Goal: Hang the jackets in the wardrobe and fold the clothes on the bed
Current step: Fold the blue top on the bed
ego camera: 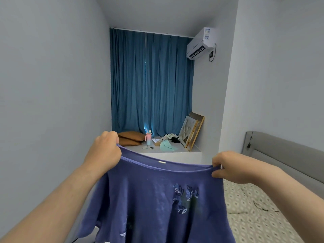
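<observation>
A purple-blue top (149, 199) with embroidered leaf patterns hangs spread out in front of me, held up in the air by its neckline. My left hand (105, 151) grips the left end of the neckline with curled fingers. My right hand (231, 166) pinches the right end. The garment's lower part runs out of the bottom of the view. The bed (259, 213), with a patterned cover, lies to the lower right behind the top. No jacket or wardrobe is in view.
A grey headboard (280, 155) stands at the right wall. Ahead, a white window ledge (175, 151) holds brown cushions (130, 137), a pink bottle (148, 136), small clutter and leaning picture frames (192, 131). Blue curtains (150, 81) hang behind; walls close in on the left.
</observation>
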`<state>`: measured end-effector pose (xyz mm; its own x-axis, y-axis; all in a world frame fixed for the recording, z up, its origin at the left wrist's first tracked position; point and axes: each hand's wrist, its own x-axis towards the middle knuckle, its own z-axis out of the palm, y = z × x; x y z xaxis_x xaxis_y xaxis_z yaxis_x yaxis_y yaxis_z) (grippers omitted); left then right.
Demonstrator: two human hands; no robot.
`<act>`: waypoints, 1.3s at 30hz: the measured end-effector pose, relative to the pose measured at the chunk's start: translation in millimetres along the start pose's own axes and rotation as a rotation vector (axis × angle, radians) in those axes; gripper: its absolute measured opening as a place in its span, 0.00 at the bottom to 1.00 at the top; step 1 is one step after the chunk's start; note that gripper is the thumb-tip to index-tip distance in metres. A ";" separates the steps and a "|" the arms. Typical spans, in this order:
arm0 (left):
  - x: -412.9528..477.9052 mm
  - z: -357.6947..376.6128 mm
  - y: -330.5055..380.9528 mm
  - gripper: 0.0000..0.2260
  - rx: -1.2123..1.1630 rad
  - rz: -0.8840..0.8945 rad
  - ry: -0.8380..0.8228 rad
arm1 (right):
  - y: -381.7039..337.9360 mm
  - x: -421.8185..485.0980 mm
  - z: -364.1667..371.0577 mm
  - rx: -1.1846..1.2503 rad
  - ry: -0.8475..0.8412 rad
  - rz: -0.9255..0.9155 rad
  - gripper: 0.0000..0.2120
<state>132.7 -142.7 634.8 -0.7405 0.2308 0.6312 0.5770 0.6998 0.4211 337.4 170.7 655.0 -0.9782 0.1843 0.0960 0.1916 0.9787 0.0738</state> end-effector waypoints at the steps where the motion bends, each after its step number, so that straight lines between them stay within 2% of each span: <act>1: 0.4 0.3 -1.0 0.12 0.008 -0.004 0.001 | 1.4 -0.5 1.3 -0.011 0.019 0.014 0.11; 3: -0.3 2.6 -2.1 0.11 -0.001 -0.039 -0.032 | 3.8 -1.7 3.3 0.021 0.102 0.030 0.14; 5: 1.3 4.7 -0.3 0.12 -0.065 -0.097 -0.101 | 4.9 -2.8 4.7 0.151 0.223 0.040 0.16; 8: 5.8 10.0 4.6 0.14 -0.360 -0.215 -0.185 | 9.0 -5.7 6.0 0.434 0.362 0.079 0.14; 10: 4.6 12.2 8.7 0.13 -0.503 -0.260 -0.221 | 14.3 -7.0 6.8 0.550 0.376 0.104 0.12; 12: 4.4 12.7 13.8 0.13 -0.514 -0.216 -0.281 | 19.3 -7.9 7.7 0.632 0.371 0.119 0.08; 14: 7.9 10.7 23.9 0.11 -0.461 -0.172 -0.415 | 25.1 -10.5 8.5 0.720 0.373 0.149 0.04; 16: 9.0 12.2 33.2 0.07 -0.439 -0.178 -0.554 | 33.1 -13.8 11.3 0.724 0.363 0.191 0.10; 17: 7.5 15.1 36.8 0.05 -0.480 -0.181 -0.563 | 37.8 -16.1 11.8 0.663 0.354 0.209 0.10; 19: 1.0 25.7 39.9 0.02 -0.534 -0.170 -0.495 | 50.6 -20.3 16.1 0.515 0.313 0.239 0.03; 22: -6.2 47.2 45.7 0.07 -0.384 -0.074 -0.403 | 72.5 -32.0 25.7 0.419 0.246 0.303 0.14; 28: -12.9 89.8 75.5 0.09 -0.456 -0.078 -0.278 | 121.0 -64.0 45.7 0.695 0.311 0.422 0.16; 32: -16.5 105.1 101.4 0.10 -0.492 -0.014 -0.186 | 135.9 -71.6 57.3 0.897 0.455 0.520 0.19; 34: -16.5 110.4 111.7 0.11 -0.445 0.044 -0.151 | 142.8 -75.6 62.3 0.850 0.508 0.573 0.22; 39: -22.4 122.8 134.7 0.12 -0.359 0.143 -0.156 | 171.9 -100.9 71.0 0.496 0.564 0.585 0.24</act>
<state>184.7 29.4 597.4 -0.6714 0.4280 0.6050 0.7411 0.3791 0.5542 463.3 326.8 587.5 -0.5298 0.7132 0.4590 0.4561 0.6958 -0.5548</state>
